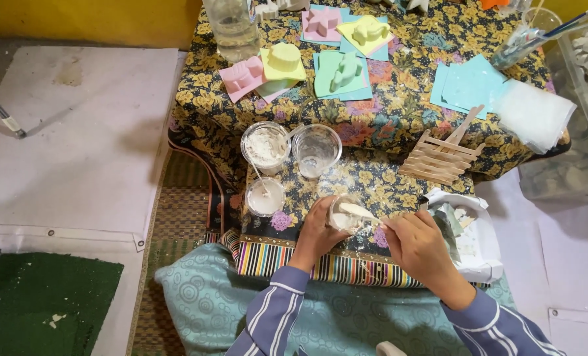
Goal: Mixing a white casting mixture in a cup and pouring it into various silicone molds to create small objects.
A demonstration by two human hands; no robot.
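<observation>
1. Floral cloth [399,118] spread beyond the fingertips, bearing pastel moulds [282,62].
2. Left hand [315,234], fingers wrapped tight round small cup [344,214].
3. Right hand [418,245], fingers pinched on wooden stick [358,211], its tip lying across that cup.
4. Powder cup [265,146] past left fingertips.

Bright even light, soft shadows, sharp centre, slight edge distortion

A small clear plastic cup [344,215] stands upright just below the middle of the frame, on the flower-patterned surface [399,112], with white paste in it (its walls are smeared white). A flat wooden stick [360,211], coated in the same white paste, lies slanted across its rim, pointing up and left.
</observation>
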